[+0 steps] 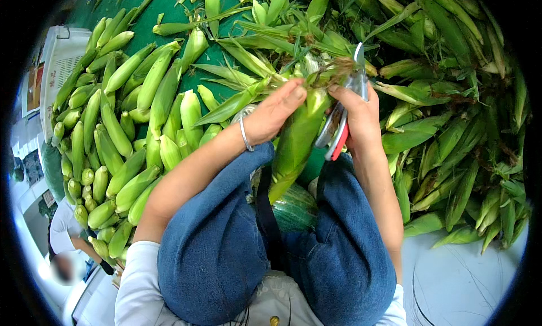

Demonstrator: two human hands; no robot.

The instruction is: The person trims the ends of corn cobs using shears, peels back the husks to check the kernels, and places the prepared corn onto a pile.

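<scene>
A green ear of corn in its husk (298, 142) slants between my knees, with brown silk (341, 70) at its upper end. My left hand (277, 110) lies along the left side of that upper end, fingers stretched forward. Whether it grips the ear is hard to tell. In my right hand (360, 110) is a pair of pruning shears (338, 142) with red and grey handles, the blades pointing away from me. My right thumb reaches the silk end of the ear.
Trimmed corn ears (123, 131) are piled at the left on a green surface (169, 6). Untrimmed ears (440, 139) form a large heap at the right. Loose husk leaves (250, 59) lie ahead. A watermelon (294, 207) sits between my legs. Another person (65, 233) is at far left.
</scene>
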